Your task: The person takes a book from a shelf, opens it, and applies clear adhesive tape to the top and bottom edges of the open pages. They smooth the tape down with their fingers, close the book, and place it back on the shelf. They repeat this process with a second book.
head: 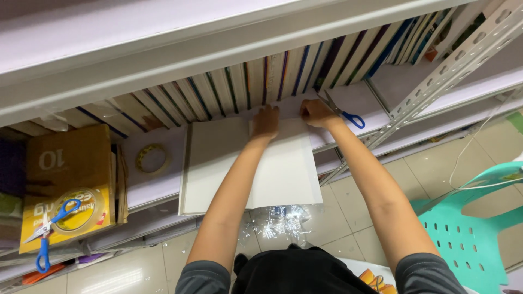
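- Left hand [266,122] presses flat, fingers curled, on the white-wrapped book [248,166]; right hand [317,112] pinches its far edge at one o'clock.
- Book overhangs the shelf [152,188]; easing pressure could tip it floorward.
- Blue-handled scissors [342,112] touch the right hand; a nudge might knock them off.

— Where are you standing, then?

— I'm standing in what is looking like a bookshop or a stationery stockroom — white metal shelving [163,41] with a slotted steel upright [452,68] is running in front of me, and a long row of books [261,84] is sitting spine-down along it.

— Anything else pointing that way?

— Tape rolls [151,159], blue-handled scissors [52,231] and yellow boxes [68,179] are lying about, and a teal plastic chair [471,234] is standing on the tiled floor [354,201].
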